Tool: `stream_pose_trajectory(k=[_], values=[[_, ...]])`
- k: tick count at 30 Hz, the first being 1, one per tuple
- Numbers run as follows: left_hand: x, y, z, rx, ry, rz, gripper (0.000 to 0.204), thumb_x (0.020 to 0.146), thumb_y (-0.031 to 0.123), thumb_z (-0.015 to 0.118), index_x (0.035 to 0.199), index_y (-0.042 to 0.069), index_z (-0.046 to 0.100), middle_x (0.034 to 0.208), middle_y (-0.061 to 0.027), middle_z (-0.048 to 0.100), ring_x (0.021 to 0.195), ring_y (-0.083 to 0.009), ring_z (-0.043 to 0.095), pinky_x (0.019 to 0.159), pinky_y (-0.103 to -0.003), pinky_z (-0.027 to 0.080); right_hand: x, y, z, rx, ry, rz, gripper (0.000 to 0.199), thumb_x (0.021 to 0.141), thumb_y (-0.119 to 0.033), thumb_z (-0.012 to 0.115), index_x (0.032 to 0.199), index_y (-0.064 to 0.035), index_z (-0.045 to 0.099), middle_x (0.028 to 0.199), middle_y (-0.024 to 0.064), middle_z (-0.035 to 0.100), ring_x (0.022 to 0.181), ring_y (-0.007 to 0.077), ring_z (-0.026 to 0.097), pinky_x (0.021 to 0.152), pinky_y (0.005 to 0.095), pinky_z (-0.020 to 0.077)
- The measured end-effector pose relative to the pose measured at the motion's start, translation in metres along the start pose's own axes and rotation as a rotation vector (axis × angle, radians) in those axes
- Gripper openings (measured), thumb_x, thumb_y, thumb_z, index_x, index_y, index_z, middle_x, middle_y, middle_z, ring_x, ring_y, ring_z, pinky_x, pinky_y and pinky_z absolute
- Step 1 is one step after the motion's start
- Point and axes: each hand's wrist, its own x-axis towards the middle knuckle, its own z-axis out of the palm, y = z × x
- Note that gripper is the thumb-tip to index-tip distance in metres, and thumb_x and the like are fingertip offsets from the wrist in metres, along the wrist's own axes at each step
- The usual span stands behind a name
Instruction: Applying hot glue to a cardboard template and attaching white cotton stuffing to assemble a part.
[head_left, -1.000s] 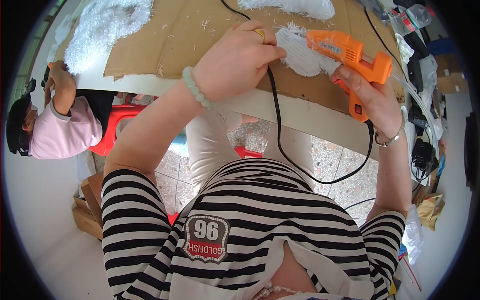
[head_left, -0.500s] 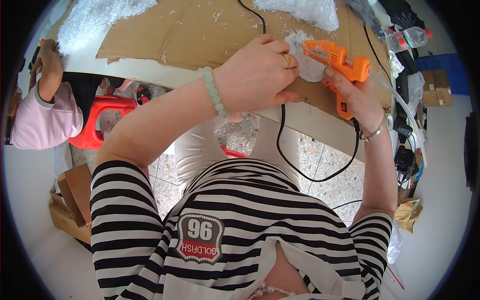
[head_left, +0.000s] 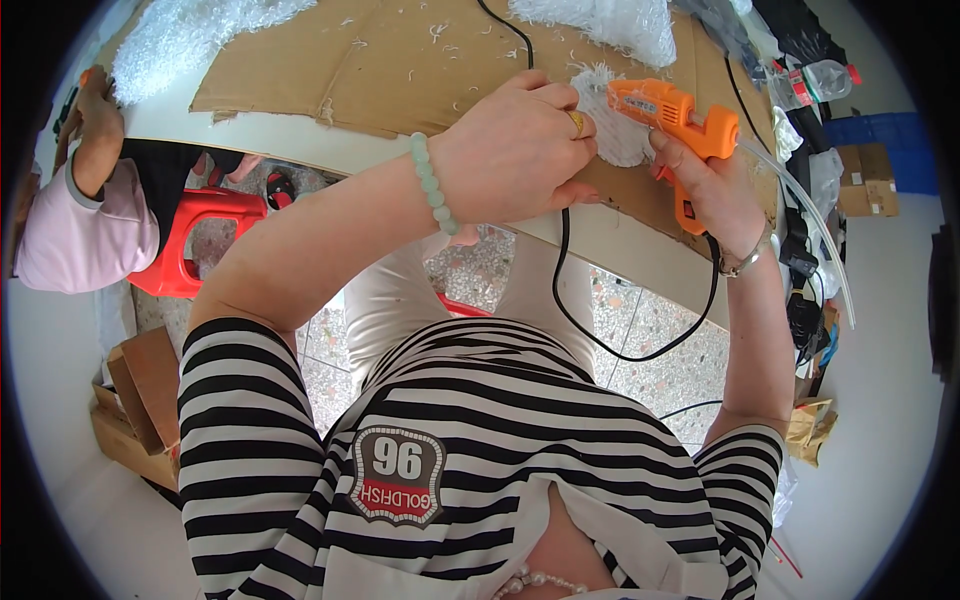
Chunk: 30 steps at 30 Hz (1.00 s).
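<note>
My right hand (head_left: 712,185) is wrapped round the grip of an orange hot glue gun (head_left: 655,105), whose nozzle points left. A long clear glue stick (head_left: 815,215) trails from its back end, and a black cord runs down from the handle. Just under the nozzle is a white fluffy piece (head_left: 622,140), tilted over the cardboard. My left hand (head_left: 525,145) is closed at the left edge of this piece, with its fingers curled in. Its fingertips are hidden behind the hand, while the thumb points right, below the piece.
Brown cardboard (head_left: 400,65) strewn with white shreds covers the white table (head_left: 260,140). White fluffy heaps (head_left: 200,40) lie along its far side. At right are a plastic bottle (head_left: 825,82) and cables. Another person's hand (head_left: 97,90) rests at far left, beside a red stool (head_left: 205,215).
The glue gun's trigger sits slightly further in under my right hand. Both hands stay nearly in place, and the whole view has shifted a little.
</note>
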Motion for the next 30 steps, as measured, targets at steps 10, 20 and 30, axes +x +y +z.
stream_pose_trajectory(k=[10,20,30], values=[[-0.001,0.002,-0.001,0.021,0.031,-0.017,0.033,0.077,0.039,0.064,0.088,0.008,0.069,0.086,-0.0013,0.060,0.094,-0.0199,0.052,0.089,-0.037,0.041,-0.003,0.001,-0.002,0.014,-0.027,-0.024,0.021,0.089,-0.020,0.060,0.100,-0.0024,0.059,0.079,0.0003,0.058,0.070,0.0091,0.054,0.065,0.0239,0.0436],[-0.002,0.003,-0.002,0.001,-0.011,-0.046,0.031,0.075,0.034,0.066,0.093,0.009,0.068,0.092,-0.0024,0.059,0.098,-0.0227,0.052,0.088,-0.038,0.042,-0.015,-0.010,-0.004,0.092,-0.085,-0.022,0.022,0.087,-0.021,0.063,0.098,-0.0026,0.058,0.080,0.0000,0.057,0.067,0.0093,0.054,0.061,0.0234,0.0435],[0.000,0.004,-0.005,0.023,-0.002,-0.031,0.029,0.076,0.036,0.066,0.084,0.009,0.068,0.089,-0.0021,0.060,0.095,-0.0205,0.053,0.088,-0.038,0.041,-0.008,-0.011,-0.003,0.104,-0.048,-0.027,0.021,0.087,-0.021,0.063,0.096,-0.0027,0.058,0.077,0.0003,0.057,0.066,0.0092,0.054,0.061,0.0231,0.0432]])
